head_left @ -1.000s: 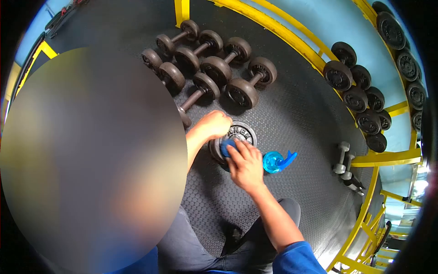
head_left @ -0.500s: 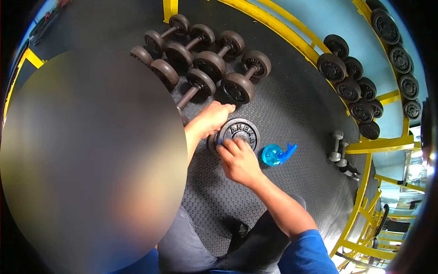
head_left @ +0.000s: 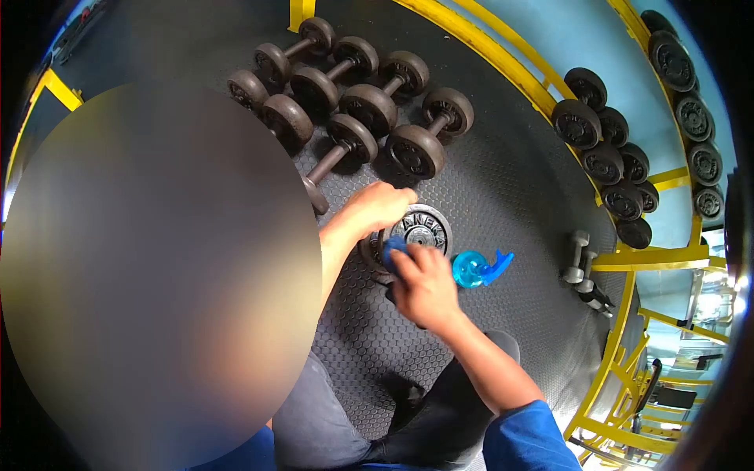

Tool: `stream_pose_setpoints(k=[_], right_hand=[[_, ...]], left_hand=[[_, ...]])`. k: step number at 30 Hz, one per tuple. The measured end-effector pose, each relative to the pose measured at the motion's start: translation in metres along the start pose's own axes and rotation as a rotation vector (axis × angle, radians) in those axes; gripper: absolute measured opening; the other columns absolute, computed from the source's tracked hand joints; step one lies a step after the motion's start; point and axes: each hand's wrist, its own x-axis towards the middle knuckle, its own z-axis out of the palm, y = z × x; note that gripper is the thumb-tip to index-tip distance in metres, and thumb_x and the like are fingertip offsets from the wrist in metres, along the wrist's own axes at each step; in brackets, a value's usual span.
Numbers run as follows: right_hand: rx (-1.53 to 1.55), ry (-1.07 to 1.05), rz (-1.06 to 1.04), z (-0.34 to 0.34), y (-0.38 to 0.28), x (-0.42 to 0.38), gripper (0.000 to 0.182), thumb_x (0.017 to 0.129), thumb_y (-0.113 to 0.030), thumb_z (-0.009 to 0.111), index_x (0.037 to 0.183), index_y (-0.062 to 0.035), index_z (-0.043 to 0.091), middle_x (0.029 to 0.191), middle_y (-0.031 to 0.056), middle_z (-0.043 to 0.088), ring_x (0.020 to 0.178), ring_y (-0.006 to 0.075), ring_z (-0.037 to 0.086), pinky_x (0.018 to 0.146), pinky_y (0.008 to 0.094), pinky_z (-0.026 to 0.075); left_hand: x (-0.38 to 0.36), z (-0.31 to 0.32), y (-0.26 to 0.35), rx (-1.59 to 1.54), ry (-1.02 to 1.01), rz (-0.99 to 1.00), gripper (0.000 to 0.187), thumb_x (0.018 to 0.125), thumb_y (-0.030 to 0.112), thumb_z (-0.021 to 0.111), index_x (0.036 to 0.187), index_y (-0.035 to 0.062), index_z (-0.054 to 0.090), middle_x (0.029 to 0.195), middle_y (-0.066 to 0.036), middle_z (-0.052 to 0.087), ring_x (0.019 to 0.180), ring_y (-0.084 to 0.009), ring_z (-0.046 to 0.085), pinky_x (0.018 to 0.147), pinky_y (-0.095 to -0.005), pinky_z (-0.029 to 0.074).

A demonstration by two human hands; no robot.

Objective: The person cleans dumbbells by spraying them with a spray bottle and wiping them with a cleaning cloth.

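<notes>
A dark dumbbell (head_left: 433,224) stands on end on the rubber floor, raised "ANEKA" lettering on its upper face. Its lower head shows partly at the left. My left hand (head_left: 383,206) is closed on the far left rim of the upper head, with some fingers hidden behind it. My right hand (head_left: 428,284) grips a bunched blue cloth (head_left: 394,249) and presses it against the near left part of that head. Close by on the right is a translucent blue spray bottle (head_left: 470,269) with a blue trigger.
Several brown-black dumbbells (head_left: 416,151) lie beyond my hands. A yellow rack (head_left: 652,259) at the right carries more dumbbells (head_left: 576,124). Small grey dumbbells (head_left: 580,251) sit near its foot. A large blurred oval covers the left side.
My right hand has shifted slightly right and toward me over the dumbbell's face, and more of the blue cloth shows. The left hand stays at the rim; the view has shifted slightly.
</notes>
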Motion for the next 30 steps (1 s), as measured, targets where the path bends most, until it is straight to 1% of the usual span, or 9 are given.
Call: stream_pose_setpoints(k=[2, 3, 6, 9, 13, 16, 22, 26, 30], right_hand=[[-0.088, 0.218, 0.131, -0.004, 0.032, 0.000, 0.035, 0.079, -0.010, 0.069, 0.113, -0.0061, 0.065, 0.108, 0.0201, 0.056, 0.095, 0.0384, 0.054, 0.083, 0.0471, 0.046], [-0.074, 0.333, 0.306, 0.009, 0.052, 0.004, 0.033, 0.080, -0.009, 0.069, 0.113, -0.0071, 0.067, 0.107, 0.0196, 0.057, 0.094, 0.0373, 0.054, 0.083, 0.0467, 0.045], [-0.173, 0.329, 0.514, 0.022, 0.065, 0.052, 0.023, 0.084, -0.011, 0.063, 0.105, -0.0025, 0.067, 0.099, 0.0209, 0.060, 0.095, 0.0387, 0.054, 0.086, 0.0473, 0.045], [-0.062, 0.181, 0.176, 0.034, 0.037, 0.071, 0.018, 0.082, -0.011, 0.060, 0.097, -0.0022, 0.064, 0.099, 0.0204, 0.060, 0.095, 0.0381, 0.055, 0.087, 0.0477, 0.044], [-0.080, 0.028, -0.086, 0.003, 0.008, 0.050, 0.030, 0.080, -0.013, 0.060, 0.109, -0.0049, 0.064, 0.108, 0.0132, 0.061, 0.102, 0.0312, 0.056, 0.087, 0.0449, 0.045], [-0.156, -0.105, -0.150, -0.019, 0.032, 0.055, 0.036, 0.079, -0.015, 0.060, 0.115, -0.0132, 0.066, 0.115, 0.0088, 0.063, 0.107, 0.0305, 0.056, 0.087, 0.0433, 0.045], [0.122, 0.136, 0.359, -0.002, 0.115, 0.040, 0.031, 0.088, -0.013, 0.055, 0.116, -0.0030, 0.064, 0.109, 0.0218, 0.065, 0.100, 0.0429, 0.059, 0.091, 0.0475, 0.048], [0.455, 0.290, 1.031, 0.018, 0.079, -0.029, 0.025, 0.092, -0.019, 0.061, 0.107, 0.0014, 0.061, 0.083, 0.0095, 0.063, 0.067, 0.0220, 0.058, 0.066, 0.0391, 0.049], [0.975, 0.814, 1.135, 0.063, 0.011, -0.039, 0.037, 0.094, -0.026, 0.065, 0.116, 0.0014, 0.052, 0.105, 0.0109, 0.061, 0.089, 0.0205, 0.060, 0.081, 0.0389, 0.050]], left_hand=[[0.016, 0.010, -0.016, 0.342, 0.113, 0.228, 0.062, 0.092, 0.049, 0.049, 0.106, -0.0083, 0.068, 0.106, -0.029, 0.068, 0.103, -0.0343, 0.066, 0.089, -0.0424, 0.048], [0.001, 0.004, 0.001, 0.264, 0.075, 0.101, 0.064, 0.092, 0.051, 0.045, 0.112, -0.0059, 0.067, 0.118, -0.031, 0.062, 0.120, -0.0413, 0.057, 0.101, -0.0441, 0.042], [-0.009, 0.002, 0.014, 0.217, 0.072, 0.098, 0.064, 0.091, 0.054, 0.046, 0.108, -0.0031, 0.070, 0.115, -0.029, 0.065, 0.115, -0.0367, 0.062, 0.096, -0.0417, 0.045], [-0.010, -0.001, 0.018, 0.160, 0.139, 0.033, 0.064, 0.091, 0.054, 0.049, 0.103, -0.0050, 0.071, 0.108, -0.027, 0.069, 0.107, -0.0323, 0.066, 0.093, -0.0393, 0.046], [0.002, -0.014, 0.005, -0.072, 0.031, 0.018, 0.064, 0.093, 0.056, 0.050, 0.112, -0.0039, 0.064, 0.079, -0.011, 0.064, 0.062, -0.0189, 0.058, 0.045, -0.0341, 0.040], [-0.013, -0.012, 0.022, 0.043, -0.083, -0.020, 0.062, 0.094, 0.055, 0.051, 0.117, -0.0015, 0.064, 0.085, -0.009, 0.065, 0.062, -0.0186, 0.058, 0.045, -0.0331, 0.040], [-0.013, 0.009, 0.009, 0.320, 0.043, 0.134, 0.051, 0.086, 0.036, 0.070, 0.128, 0.0091, 0.063, 0.121, -0.014, 0.068, 0.110, -0.0263, 0.064, 0.092, -0.0388, 0.051], [-0.009, 0.011, 0.011, 0.520, 0.099, 0.185, 0.048, 0.078, 0.025, 0.077, 0.124, 0.0137, 0.067, 0.124, -0.015, 0.066, 0.117, -0.0321, 0.061, 0.102, -0.0403, 0.047], [-0.007, 0.010, 0.010, 0.503, 0.088, 0.179, 0.049, 0.078, 0.022, 0.078, 0.125, 0.0151, 0.067, 0.123, -0.014, 0.067, 0.116, -0.0317, 0.062, 0.101, -0.0402, 0.048]])
